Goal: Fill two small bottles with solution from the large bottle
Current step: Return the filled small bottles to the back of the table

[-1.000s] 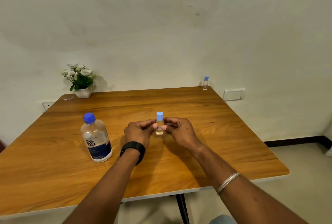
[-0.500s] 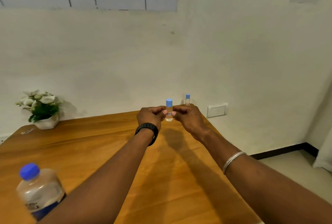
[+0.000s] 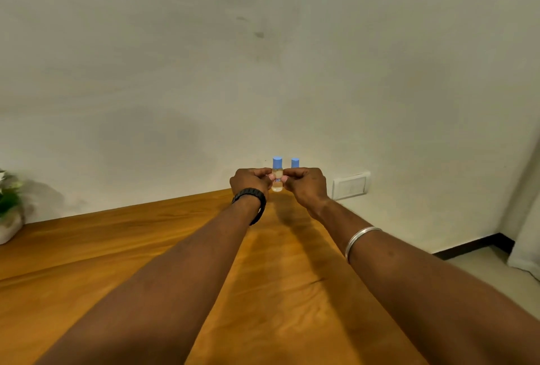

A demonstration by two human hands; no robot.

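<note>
I see left hand [image 3: 250, 182] and right hand [image 3: 306, 184] pinching small bottle [image 3: 277, 175] upright | second bottle [image 3: 295, 163] just behind right hand | table [image 3: 280, 262] far edge beneath hands

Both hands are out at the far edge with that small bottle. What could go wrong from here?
1. The held small bottle is only pinched by the fingertips of the left hand and right hand; it could slip.
2. The second small bottle stands just behind the right hand's knuckles, so a nudge might topple it.
3. Both sit near the table's far edge; a knocked bottle may roll off toward the wall.
</note>
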